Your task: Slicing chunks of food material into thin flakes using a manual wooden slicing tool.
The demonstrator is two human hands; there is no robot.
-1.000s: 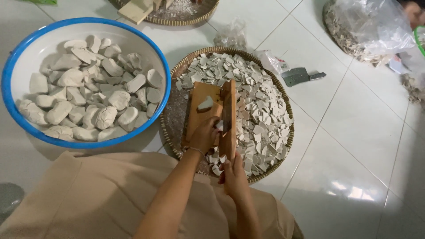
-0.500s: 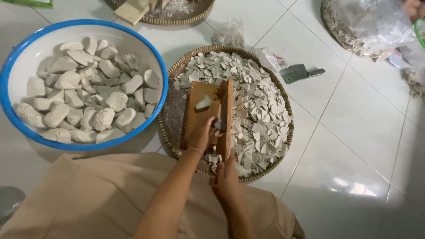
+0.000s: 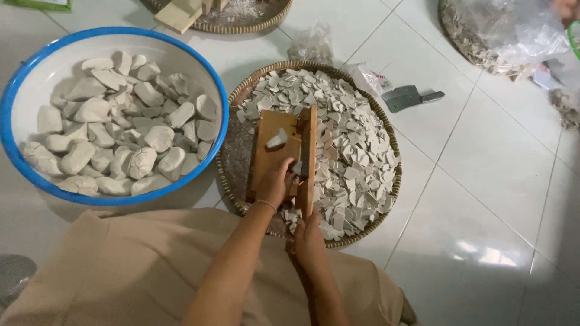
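Observation:
A wooden slicing board (image 3: 272, 151) with a hinged blade arm (image 3: 309, 151) lies in a round woven tray (image 3: 386, 133) full of thin pale slices (image 3: 350, 151). My left hand (image 3: 275, 181) presses a pale lump against the blade on the board. My right hand (image 3: 308, 238) grips the near end of the blade arm, which lies low against the board. One pale piece (image 3: 278, 140) rests on the board farther up.
A white basin with a blue rim (image 3: 18, 84) holds many whole pale lumps at the left. A cleaver (image 3: 411, 98) lies on the tiled floor right of the tray. Another woven tray (image 3: 241, 24) and a plastic-covered basket (image 3: 501, 36) sit at the back.
My right hand has drawn the blade arm's handle a little nearer to me, and my left hand has stayed on the board by the blade.

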